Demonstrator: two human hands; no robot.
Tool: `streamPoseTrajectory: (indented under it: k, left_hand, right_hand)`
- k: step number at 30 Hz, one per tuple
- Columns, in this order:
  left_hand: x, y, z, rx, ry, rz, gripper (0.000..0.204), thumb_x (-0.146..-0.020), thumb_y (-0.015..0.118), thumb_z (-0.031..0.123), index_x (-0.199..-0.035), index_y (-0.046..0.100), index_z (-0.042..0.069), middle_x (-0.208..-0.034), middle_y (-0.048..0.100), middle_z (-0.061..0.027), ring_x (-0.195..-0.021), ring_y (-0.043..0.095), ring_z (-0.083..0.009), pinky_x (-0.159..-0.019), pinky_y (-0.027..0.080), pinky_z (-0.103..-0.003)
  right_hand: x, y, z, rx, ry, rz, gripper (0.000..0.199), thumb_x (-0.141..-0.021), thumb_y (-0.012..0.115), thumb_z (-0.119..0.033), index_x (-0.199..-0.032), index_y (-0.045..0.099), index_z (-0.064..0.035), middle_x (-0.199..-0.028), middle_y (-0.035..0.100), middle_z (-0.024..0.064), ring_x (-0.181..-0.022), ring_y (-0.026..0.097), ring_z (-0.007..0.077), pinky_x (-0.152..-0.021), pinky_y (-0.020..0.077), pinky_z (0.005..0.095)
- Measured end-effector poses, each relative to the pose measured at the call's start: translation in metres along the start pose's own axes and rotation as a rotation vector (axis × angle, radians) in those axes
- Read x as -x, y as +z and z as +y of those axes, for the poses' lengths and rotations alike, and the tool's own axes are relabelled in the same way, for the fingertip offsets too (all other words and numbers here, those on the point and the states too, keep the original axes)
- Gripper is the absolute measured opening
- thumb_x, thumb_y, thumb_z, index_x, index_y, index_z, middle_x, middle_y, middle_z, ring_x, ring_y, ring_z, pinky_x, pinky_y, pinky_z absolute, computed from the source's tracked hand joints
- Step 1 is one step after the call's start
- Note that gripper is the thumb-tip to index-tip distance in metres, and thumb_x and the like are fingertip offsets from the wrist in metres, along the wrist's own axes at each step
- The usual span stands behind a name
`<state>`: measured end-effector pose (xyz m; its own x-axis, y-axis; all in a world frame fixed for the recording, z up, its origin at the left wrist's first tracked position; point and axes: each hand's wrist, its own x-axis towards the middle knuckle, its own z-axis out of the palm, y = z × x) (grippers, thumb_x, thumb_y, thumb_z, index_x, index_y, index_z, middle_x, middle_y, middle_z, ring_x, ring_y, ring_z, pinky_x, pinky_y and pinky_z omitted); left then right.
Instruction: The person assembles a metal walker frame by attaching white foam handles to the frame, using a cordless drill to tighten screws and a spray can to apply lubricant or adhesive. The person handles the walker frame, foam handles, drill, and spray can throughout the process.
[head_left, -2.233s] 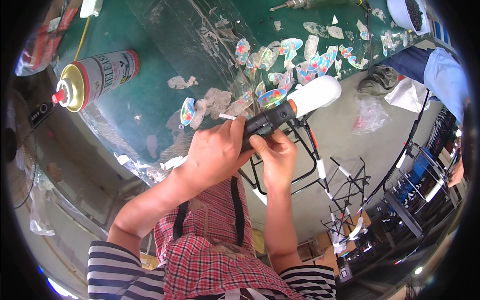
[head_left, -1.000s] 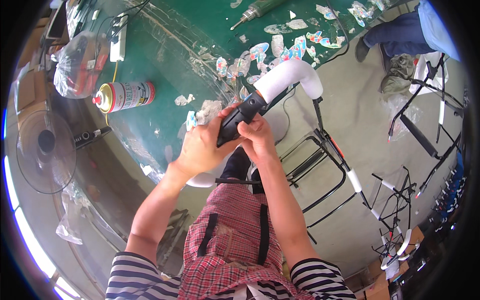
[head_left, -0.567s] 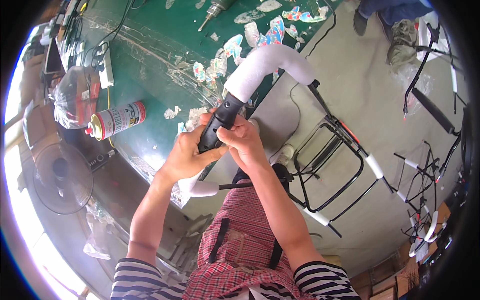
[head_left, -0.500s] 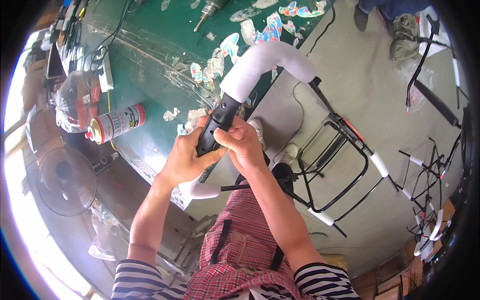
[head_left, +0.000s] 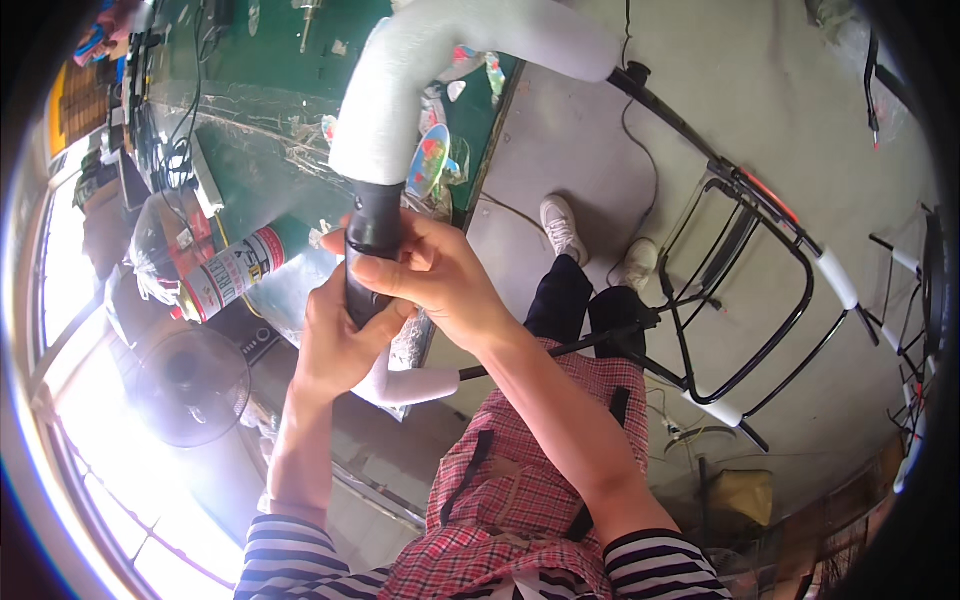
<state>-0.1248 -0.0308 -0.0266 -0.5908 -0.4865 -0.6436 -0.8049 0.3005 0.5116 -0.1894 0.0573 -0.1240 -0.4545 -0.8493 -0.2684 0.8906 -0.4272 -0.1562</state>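
Both my hands grip a black rubber sleeve (head_left: pixel 372 232) on the end of a bent metal tube wrapped in white foam (head_left: pixel 400 90). My left hand (head_left: pixel 335 345) holds the lower part of the sleeve from below. My right hand (head_left: pixel 440 275) wraps over it from the right, thumb across the sleeve. The foam-wrapped tube rises from my hands, bends right and joins a black tubular frame (head_left: pixel 740 270) that stands on the floor. A second foam-covered end (head_left: pixel 410 385) sticks out below my hands.
A green workbench (head_left: pixel 270 70) lies at the upper left with a red-and-white spray can (head_left: pixel 232 275), cables, a power strip and colourful stickers (head_left: pixel 432 160). A fan (head_left: pixel 190 385) stands at the left. More black frames lean at the right edge (head_left: pixel 920 300). Concrete floor shows beyond my white shoes (head_left: pixel 560 228).
The view has tilted and closed in, so the tube and hands look larger. My hands keep their hold on the black sleeve, which now points more upright.
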Motion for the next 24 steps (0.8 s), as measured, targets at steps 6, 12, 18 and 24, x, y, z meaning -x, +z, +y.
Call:
streamPoseTrajectory:
  k: [6, 12, 18, 24]
  left_hand:
    - [0.001, 0.007, -0.011, -0.057, 0.064, 0.109, 0.038, -0.079, 0.075, 0.019, -0.106, 0.061, -0.003, -0.085, 0.066, -0.0046, -0.077, 0.058, -0.0097, -0.069, 0.049, -0.027]
    - [-0.001, 0.013, -0.008, -0.011, 0.072, 0.184, 0.032, -0.071, 0.069, 0.008, -0.1, 0.063, -0.003, -0.086, 0.064, -0.0035, -0.078, 0.059, -0.0097, -0.069, 0.049, -0.026]
    - [-0.002, 0.005, -0.013, 0.127, -0.022, 0.13, 0.045, -0.067, 0.072, 0.008, -0.109, 0.056, 0.0, -0.094, 0.06, -0.0027, -0.082, 0.058, -0.0105, -0.07, 0.048, -0.025]
    - [-0.001, 0.016, -0.008, -0.017, -0.026, 0.291, 0.051, -0.069, 0.077, 0.013, -0.113, 0.055, 0.0, -0.097, 0.061, -0.0036, -0.088, 0.059, -0.0123, -0.076, 0.048, -0.027]
  right_hand:
    - [0.001, -0.007, 0.004, -0.045, 0.02, -0.042, 0.048, -0.084, 0.075, -0.014, -0.124, 0.055, 0.0025, -0.111, 0.066, 0.009, -0.103, 0.059, 0.0136, -0.094, 0.045, 0.0302]
    - [0.001, -0.003, 0.012, -0.066, -0.044, -0.002, 0.05, -0.08, 0.079, -0.017, -0.117, 0.056, 0.007, -0.093, 0.062, 0.0054, -0.084, 0.058, 0.0106, -0.075, 0.049, 0.0262]
    - [-0.001, -0.006, 0.019, -0.032, -0.106, -0.012, 0.042, -0.078, 0.079, -0.02, -0.105, 0.061, 0.0062, -0.083, 0.062, 0.0067, -0.077, 0.059, 0.0118, -0.067, 0.0488, 0.0278]
    - [0.0, -0.009, 0.016, -0.02, -0.004, -0.034, 0.041, -0.078, 0.08, -0.021, -0.106, 0.062, 0.0025, -0.085, 0.064, 0.0059, -0.081, 0.059, 0.0116, -0.073, 0.0478, 0.0269]
